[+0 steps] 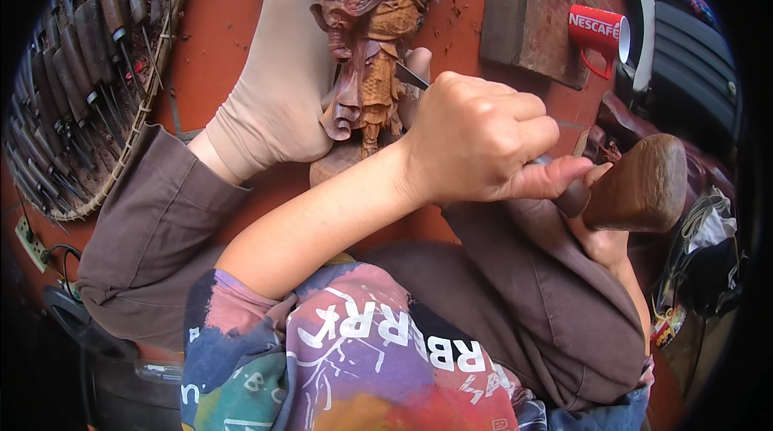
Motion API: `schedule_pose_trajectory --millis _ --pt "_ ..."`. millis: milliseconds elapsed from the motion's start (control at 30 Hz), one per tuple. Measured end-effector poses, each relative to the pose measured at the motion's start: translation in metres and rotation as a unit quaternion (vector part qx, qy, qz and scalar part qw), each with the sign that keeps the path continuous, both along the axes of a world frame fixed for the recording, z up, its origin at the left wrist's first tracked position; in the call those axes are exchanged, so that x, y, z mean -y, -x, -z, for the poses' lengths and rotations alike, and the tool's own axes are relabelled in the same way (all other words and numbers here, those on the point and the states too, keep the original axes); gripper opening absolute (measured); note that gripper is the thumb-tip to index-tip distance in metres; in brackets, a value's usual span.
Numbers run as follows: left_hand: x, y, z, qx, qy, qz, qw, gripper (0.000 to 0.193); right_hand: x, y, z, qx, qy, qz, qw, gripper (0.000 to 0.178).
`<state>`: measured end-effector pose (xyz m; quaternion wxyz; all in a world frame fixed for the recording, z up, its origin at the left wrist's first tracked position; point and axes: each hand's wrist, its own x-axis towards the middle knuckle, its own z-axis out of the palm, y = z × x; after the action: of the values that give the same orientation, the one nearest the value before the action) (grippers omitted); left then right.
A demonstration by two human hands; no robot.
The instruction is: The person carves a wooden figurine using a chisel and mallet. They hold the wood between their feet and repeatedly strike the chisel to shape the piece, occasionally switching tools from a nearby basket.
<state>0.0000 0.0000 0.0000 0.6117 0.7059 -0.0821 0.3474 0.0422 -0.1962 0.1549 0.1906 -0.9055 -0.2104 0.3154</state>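
Observation:
A carved wooden figure [380, 69] stands between my feet, its reddish-brown surface cut into folds and fine texture. My left hand [487, 137] is closed in a fist around a chisel, mostly hidden by the fingers. The dark chisel blade [412, 77] sticks out past the knuckles and meets the figure's right side. Over my right knee, my right hand [605, 244] grips a wooden mallet [640, 185] and is partly covered by it. The mallet's blunt block end lies close to the left thumb, near the chisel's rear end; whether they touch is unclear.
At the left, a round woven basket [181, 16] holds many carving tools [84, 45]. My socked foot [278, 85] rests beside the figure on the red tiled floor [221, 8]. Right of it are a thick wooden board [535, 16], a red mug [597, 32], a long blade [645, 37] and tangled cables [700, 230].

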Motion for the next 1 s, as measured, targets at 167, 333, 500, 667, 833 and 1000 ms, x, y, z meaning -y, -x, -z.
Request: schedule_pose_trajectory --millis 167,333,500,667,833,1000 --pt "0.003 -0.003 0.001 0.009 0.01 -0.009 1.0 0.04 -0.003 0.001 -0.005 0.001 0.023 -0.008 1.0 0.02" --pt "-0.009 -0.008 -0.012 -0.008 0.02 0.012 1.0 0.04 0.001 0.003 -0.002 -0.016 0.028 0.032 0.999 0.02" --pt "-0.003 -0.007 -0.003 -0.017 0.106 0.006 0.994 0.038 0.003 0.005 -0.002 -0.035 0.054 0.081 0.995 0.022" --pt "-0.019 -0.01 -0.017 -0.006 0.064 0.029 0.998 0.036 0.006 0.009 0.001 -0.046 0.058 0.113 0.991 0.022" --pt "-0.016 -0.01 -0.014 0.03 0.145 0.03 0.989 0.035 0.012 0.007 0.001 -0.035 0.058 0.081 0.994 0.022" --pt "0.0 -0.006 -0.002 -0.026 0.236 0.064 0.969 0.033 0.011 0.005 -0.001 -0.021 0.08 0.044 0.996 0.02"
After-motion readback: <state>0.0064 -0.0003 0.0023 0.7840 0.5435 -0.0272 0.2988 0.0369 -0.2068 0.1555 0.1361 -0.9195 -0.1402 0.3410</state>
